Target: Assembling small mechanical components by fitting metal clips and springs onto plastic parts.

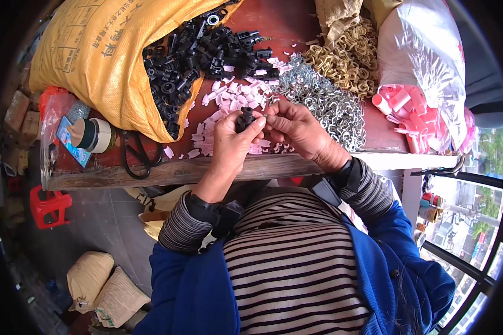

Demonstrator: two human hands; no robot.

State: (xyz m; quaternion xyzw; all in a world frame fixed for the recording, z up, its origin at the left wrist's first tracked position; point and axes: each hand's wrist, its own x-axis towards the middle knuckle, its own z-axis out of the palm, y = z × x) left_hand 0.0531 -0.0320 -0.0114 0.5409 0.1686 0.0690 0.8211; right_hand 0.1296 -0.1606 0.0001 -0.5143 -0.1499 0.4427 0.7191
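Between the thumb and fingers of my left hand (231, 139) is a black plastic fitting (245, 119), held upright just above the table's front edge. My right hand (299, 129) is closed in a pinch close beside it; whatever its fingertips grip is too small and covered to name. Small pale pink plastic pieces (237, 96) lie scattered beyond and beneath my hands. A heap of silvery metal hooks (335, 111) spreads to the right of my right hand. More black plastic fittings (176, 64) spill from a yellow woven sack (103, 61) at the far left.
Brass-coloured metal pieces (352, 53) are piled at the far right. Beside them a white bag (422, 50) spills pink plastic parts (411, 111). Black scissor handles (140, 159) and a lidded jar (98, 135) sit at the left front. A red stool (49, 206) stands on the floor.
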